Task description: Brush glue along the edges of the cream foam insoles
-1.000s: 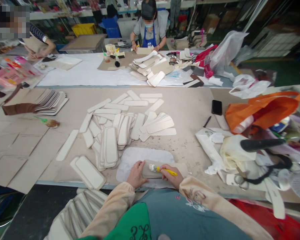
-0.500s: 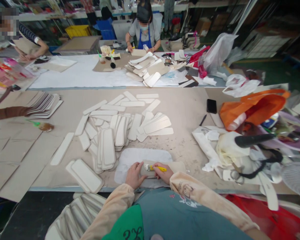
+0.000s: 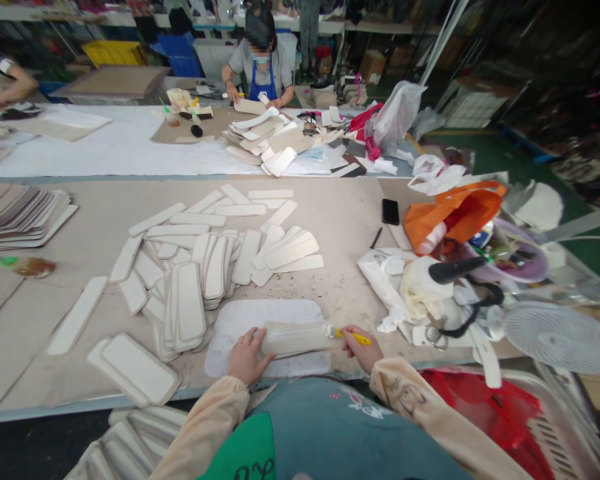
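Note:
A beige, round-cornered panel [image 3: 295, 340] lies lengthwise before me on a white sheet [image 3: 270, 311]. My left hand [image 3: 249, 357] rests on the panel's left end with thumb and fingers spread. My right hand [image 3: 365, 349] is closed round the handle of a yellow paintbrush [image 3: 353, 337], whose whitish bristles touch the panel near its right end. A shiny streak runs along the upper part of the panel. Left of the sheet, a loose pile of cream strips [image 3: 189, 307] covers the table, and two more panels [image 3: 143, 367] overlap at the front edge.
To the right lie an orange bag [image 3: 450, 217], a phone [image 3: 391, 212], a white fan [image 3: 560, 337] and a wrapped container with a black nozzle [image 3: 427, 280]. A glue bottle [image 3: 33, 267] lies at the left. Across the table, a co-worker [image 3: 260, 67] handles a similar strip.
My right hand has drawn the brush rightward along the panel, from beside my left hand to near the right end. My left hand still rests on the left end. The camera view has shifted right.

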`<action>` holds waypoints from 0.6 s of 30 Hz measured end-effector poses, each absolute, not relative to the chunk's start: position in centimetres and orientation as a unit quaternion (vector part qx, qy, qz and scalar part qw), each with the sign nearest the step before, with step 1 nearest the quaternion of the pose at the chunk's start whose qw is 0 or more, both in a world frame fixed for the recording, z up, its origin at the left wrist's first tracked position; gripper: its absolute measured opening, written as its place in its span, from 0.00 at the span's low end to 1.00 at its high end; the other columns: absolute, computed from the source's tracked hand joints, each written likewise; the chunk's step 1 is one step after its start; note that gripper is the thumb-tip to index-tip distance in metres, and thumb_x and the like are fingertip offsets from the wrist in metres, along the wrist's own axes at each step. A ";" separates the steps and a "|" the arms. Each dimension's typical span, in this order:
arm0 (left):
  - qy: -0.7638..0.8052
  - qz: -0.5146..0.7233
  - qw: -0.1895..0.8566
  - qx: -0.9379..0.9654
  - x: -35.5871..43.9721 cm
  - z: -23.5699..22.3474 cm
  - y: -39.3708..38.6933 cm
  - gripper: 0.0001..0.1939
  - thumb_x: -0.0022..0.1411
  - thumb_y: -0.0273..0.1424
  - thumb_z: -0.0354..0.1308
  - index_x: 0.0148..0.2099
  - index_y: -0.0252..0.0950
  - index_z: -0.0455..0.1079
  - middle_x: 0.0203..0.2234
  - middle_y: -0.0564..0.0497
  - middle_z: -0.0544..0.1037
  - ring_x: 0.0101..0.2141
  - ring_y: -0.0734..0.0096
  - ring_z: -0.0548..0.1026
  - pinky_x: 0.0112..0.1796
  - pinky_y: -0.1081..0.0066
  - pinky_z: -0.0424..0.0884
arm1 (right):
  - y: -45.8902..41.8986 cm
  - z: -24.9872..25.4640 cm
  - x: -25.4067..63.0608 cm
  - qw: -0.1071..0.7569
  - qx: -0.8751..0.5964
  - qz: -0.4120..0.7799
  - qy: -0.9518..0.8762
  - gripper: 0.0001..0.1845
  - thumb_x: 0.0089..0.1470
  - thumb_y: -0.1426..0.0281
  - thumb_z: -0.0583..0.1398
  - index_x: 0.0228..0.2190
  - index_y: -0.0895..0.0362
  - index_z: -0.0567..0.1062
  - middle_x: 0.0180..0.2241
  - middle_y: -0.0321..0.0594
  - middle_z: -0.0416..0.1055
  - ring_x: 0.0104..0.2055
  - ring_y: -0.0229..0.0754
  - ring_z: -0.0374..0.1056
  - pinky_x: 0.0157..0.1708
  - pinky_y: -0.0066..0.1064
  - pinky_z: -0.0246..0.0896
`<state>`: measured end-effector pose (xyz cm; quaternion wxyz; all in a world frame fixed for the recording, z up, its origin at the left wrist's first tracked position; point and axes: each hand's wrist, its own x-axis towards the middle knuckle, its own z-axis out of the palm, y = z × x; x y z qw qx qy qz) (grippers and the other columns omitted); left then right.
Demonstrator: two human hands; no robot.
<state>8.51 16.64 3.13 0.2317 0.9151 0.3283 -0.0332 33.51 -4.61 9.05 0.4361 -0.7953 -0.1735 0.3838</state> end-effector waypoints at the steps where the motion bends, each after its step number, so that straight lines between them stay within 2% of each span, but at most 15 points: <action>1: 0.327 -0.034 0.231 0.916 8.6 3.2 16.6 0.33 0.57 0.46 0.55 0.62 0.38 0.59 0.57 0.39 0.63 0.52 0.54 0.66 0.51 0.59 0.63 | -5.1 9.1 33.8 0.435 -0.802 0.374 -0.166 0.17 0.53 0.55 0.53 0.33 0.55 0.72 0.19 0.30 0.67 0.18 0.35 0.62 0.20 0.26 0.60; 8: 0.332 -0.033 0.250 0.909 8.5 3.2 16.7 0.34 0.55 0.46 0.57 0.62 0.39 0.59 0.58 0.39 0.63 0.53 0.52 0.65 0.53 0.58 0.61 | -5.4 10.4 33.3 0.432 -0.804 0.349 -0.213 0.18 0.54 0.54 0.54 0.35 0.55 0.74 0.20 0.34 0.69 0.20 0.37 0.64 0.23 0.28 0.62; 11: 0.328 -0.030 0.266 0.906 8.3 3.2 16.8 0.37 0.52 0.47 0.59 0.62 0.40 0.59 0.59 0.39 0.62 0.55 0.51 0.64 0.54 0.57 0.60 | -3.9 11.3 32.3 0.417 -0.744 0.352 -0.385 0.17 0.56 0.57 0.56 0.38 0.55 0.77 0.30 0.40 0.73 0.31 0.42 0.70 0.33 0.32 0.65; 13: 0.324 -0.027 0.274 0.905 8.2 3.3 16.9 0.39 0.50 0.48 0.61 0.62 0.41 0.58 0.59 0.40 0.61 0.55 0.51 0.63 0.55 0.57 0.59 | -2.3 11.5 31.7 0.402 -0.684 0.357 -0.492 0.16 0.55 0.59 0.58 0.39 0.54 0.78 0.34 0.42 0.73 0.36 0.44 0.70 0.39 0.34 0.64; 18: 0.325 -0.028 0.282 0.903 8.4 3.4 17.0 0.40 0.49 0.49 0.62 0.62 0.39 0.59 0.59 0.38 0.62 0.55 0.50 0.64 0.54 0.57 0.60 | 1.8 10.2 29.9 0.374 -0.598 0.378 -0.600 0.16 0.57 0.59 0.56 0.39 0.54 0.79 0.31 0.42 0.72 0.33 0.41 0.69 0.36 0.31 0.63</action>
